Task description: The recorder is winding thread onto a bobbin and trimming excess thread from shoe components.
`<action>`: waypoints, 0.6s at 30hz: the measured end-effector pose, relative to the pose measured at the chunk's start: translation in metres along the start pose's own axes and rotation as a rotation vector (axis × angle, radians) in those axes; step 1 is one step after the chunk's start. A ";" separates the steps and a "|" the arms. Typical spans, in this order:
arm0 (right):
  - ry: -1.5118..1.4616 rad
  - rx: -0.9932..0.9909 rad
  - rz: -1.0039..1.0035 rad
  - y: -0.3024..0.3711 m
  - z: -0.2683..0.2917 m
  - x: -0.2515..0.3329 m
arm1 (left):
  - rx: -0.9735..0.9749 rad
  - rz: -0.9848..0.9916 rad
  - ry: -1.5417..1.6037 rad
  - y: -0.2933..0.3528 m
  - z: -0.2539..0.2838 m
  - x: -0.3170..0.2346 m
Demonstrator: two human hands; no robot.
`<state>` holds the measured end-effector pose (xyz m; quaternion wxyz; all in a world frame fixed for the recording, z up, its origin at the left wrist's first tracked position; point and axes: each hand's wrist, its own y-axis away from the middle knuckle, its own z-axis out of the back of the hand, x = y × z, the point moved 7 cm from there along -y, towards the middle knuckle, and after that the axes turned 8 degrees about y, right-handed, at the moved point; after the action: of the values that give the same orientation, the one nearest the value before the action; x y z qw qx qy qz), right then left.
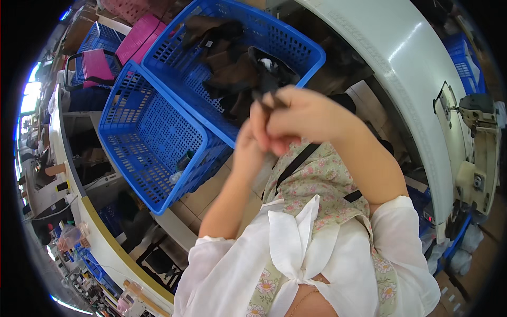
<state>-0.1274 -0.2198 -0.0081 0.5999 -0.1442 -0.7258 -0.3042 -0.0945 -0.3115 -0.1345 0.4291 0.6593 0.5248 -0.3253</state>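
Observation:
My right hand point(303, 116) is closed around a small dark thing point(272, 101), too blurred to name, whose tip pokes out past the fingers. Right beside it, and partly hidden by it, is my left hand point(250, 138), its fingers smeared by motion. Both hands are together in front of my apron point(330, 177), over the near edge of a large blue plastic basket point(315, 52). Dark brown and black pieces point(232, 71), soft-looking and jumbled, lie in that basket.
A second blue basket point(108, 113) stands to the left, with a few small items at its bottom. A white worktable point(385, 39) curves along the right, carrying a sewing machine point(478, 113). Pink seats point(140, 39) are at the upper left. Another worktable edge point(100, 253) runs down the left.

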 end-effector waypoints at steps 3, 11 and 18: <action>-0.240 -0.310 0.191 -0.009 0.049 -0.015 | 0.068 0.083 0.304 0.034 -0.019 -0.004; -0.129 0.228 -0.133 -0.030 -0.056 -0.118 | 0.007 -0.440 0.375 0.024 0.007 -0.166; -0.041 0.008 0.044 0.002 -0.015 -0.018 | -0.008 -0.144 -0.394 -0.021 0.005 -0.060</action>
<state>-0.1107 -0.2247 -0.0240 0.5922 -0.1640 -0.7357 -0.2849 -0.1291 -0.3393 -0.0889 0.5018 0.5420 0.4778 -0.4755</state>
